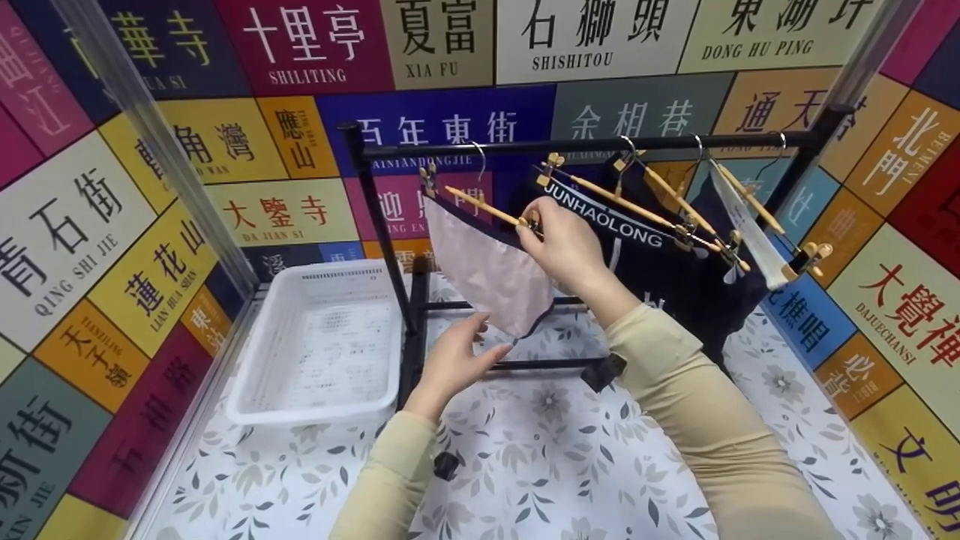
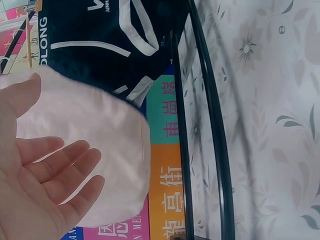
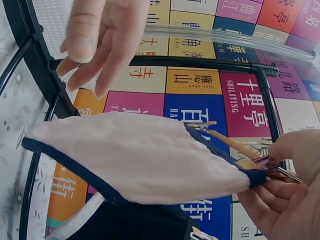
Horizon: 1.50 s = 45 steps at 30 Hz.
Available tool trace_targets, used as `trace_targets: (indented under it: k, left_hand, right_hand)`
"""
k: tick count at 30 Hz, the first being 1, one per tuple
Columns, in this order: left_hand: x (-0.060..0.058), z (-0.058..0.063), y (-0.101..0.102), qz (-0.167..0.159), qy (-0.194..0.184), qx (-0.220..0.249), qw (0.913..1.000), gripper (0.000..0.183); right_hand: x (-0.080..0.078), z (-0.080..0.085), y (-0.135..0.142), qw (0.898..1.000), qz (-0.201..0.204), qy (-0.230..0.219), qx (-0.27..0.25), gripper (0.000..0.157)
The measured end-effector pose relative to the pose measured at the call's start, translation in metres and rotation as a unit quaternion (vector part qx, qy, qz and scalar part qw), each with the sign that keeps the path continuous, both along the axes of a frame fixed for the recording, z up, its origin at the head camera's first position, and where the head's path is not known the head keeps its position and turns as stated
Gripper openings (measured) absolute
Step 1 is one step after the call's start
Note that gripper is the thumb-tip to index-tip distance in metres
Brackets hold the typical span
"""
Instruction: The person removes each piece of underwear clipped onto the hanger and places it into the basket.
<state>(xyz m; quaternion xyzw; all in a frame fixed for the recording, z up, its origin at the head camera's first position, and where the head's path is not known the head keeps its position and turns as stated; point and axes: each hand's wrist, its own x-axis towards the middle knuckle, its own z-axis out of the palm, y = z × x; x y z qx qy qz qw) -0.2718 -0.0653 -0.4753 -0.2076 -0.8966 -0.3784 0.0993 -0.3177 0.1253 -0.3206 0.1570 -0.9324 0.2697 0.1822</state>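
Light pink underpants (image 1: 487, 266) with dark trim hang by the waistband from a wooden clip hanger (image 1: 480, 202) at the rail's left part. My right hand (image 1: 566, 244) pinches the metal clip (image 3: 272, 167) at the hanger's right end, over the waistband corner. Fingers spread, my left hand (image 1: 459, 360) is beside the lower edge of the underpants. In the left wrist view its palm and fingers (image 2: 82, 170) show in front of the pink cloth; whether they touch it I cannot tell. Dark boxer briefs (image 1: 600, 225) with a lettered waistband hang just to the right.
A black rack (image 1: 517, 148) carries several clip hangers, with more dark garments (image 1: 720, 292) toward the right. To its left stands a white plastic basket (image 1: 255, 360). A floral cloth (image 1: 547, 465) covers the table, and sign-patterned panels (image 1: 435, 112) enclose the back and sides.
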Motion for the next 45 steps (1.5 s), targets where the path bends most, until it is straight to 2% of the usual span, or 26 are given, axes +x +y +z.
trace_targets:
  k: [10, 15, 29, 35, 45]
  left_hand:
    - [-0.011, 0.02, -0.011, 0.018, 0.029, -0.031, 0.9989, 0.056]
    - [-0.016, 0.031, -0.017, 0.028, 0.032, -0.036, 0.9985, 0.06]
    - [-0.028, 0.055, -0.03, 0.036, 0.009, -0.006, 0.9993, 0.062]
    - [-0.031, 0.059, -0.035, 0.046, 0.004, 0.001, 0.9989, 0.056]
    - [-0.034, 0.06, -0.048, 0.062, 0.0, 0.016, 0.998, 0.048]
  right_hand:
    - [-0.004, -0.005, 0.008, 1.0, 0.003, 0.015, -0.027, 0.024]
    - [-0.006, -0.007, 0.012, 0.998, 0.008, 0.038, -0.042, 0.023]
    - [0.003, -0.006, 0.027, 0.991, 0.035, 0.095, -0.091, 0.02]
    - [0.011, -0.013, 0.041, 0.985, 0.06, 0.123, -0.105, 0.019]
    - [0.025, -0.027, 0.061, 0.981, 0.082, 0.124, -0.122, 0.017]
